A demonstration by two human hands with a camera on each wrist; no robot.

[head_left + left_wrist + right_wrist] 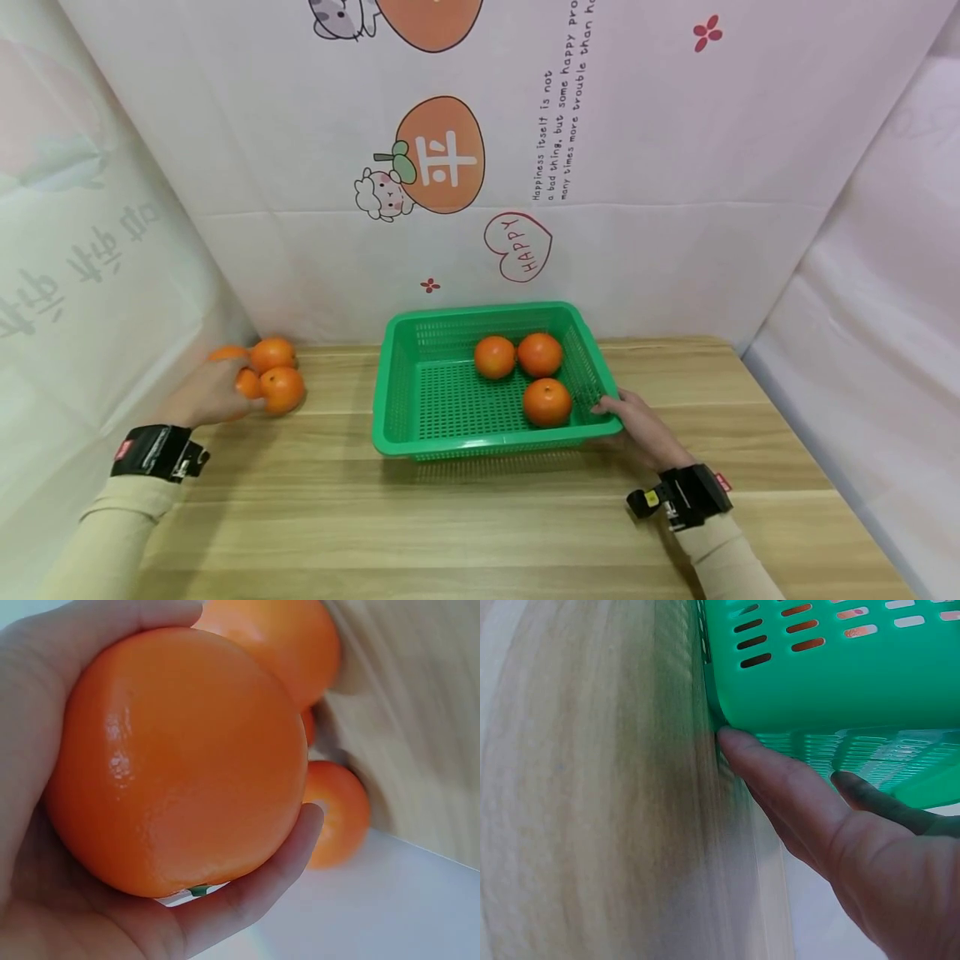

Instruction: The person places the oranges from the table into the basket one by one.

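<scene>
Orange inside the left grip, near several other oranges.

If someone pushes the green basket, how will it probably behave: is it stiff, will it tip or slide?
The green basket has thin, perforated walls, so it is probably light and slightly flexible. Low and wide, it should slide rather than tip. The three oranges inside look round and loose, so they may roll.
</scene>
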